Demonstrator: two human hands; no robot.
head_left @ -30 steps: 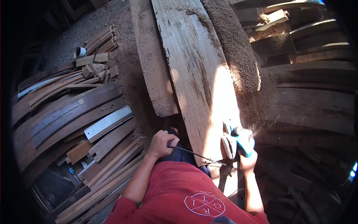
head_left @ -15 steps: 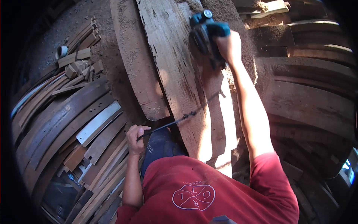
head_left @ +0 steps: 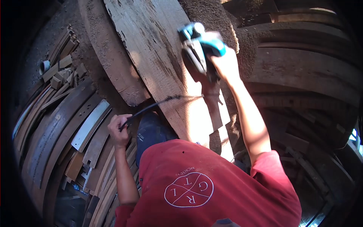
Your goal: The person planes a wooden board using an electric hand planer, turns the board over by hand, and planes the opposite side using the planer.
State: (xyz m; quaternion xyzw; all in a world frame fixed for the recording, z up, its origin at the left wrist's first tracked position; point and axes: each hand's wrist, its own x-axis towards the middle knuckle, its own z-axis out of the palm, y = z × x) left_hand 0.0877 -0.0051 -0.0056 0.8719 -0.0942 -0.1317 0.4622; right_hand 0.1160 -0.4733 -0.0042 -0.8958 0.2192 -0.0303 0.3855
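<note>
My right hand (head_left: 227,67) is wrapped round the rear handle of a teal and black electric planer (head_left: 200,53). The planer sits at the right edge of a wide, rough board (head_left: 151,47) with dark cracks in its grain; its sole is hidden from view. In my left hand (head_left: 118,128), held out to the left, the black power cord (head_left: 149,107) is gripped. From there the cord stretches across the board's near end toward the planer. Strong sunlight falls on the near part of the board.
A narrower plank (head_left: 109,56) lies along the wide board's left side. Stacked curved timbers (head_left: 62,125) and short offcuts (head_left: 60,77) fill the left. Sawdust (head_left: 215,19) is heaped beyond the planer, with more long boards (head_left: 302,72) at the right.
The planer and my right hand have come closer to my body along the board. My left hand still holds the cord. The whole view has turned and shifted somewhat.
</note>
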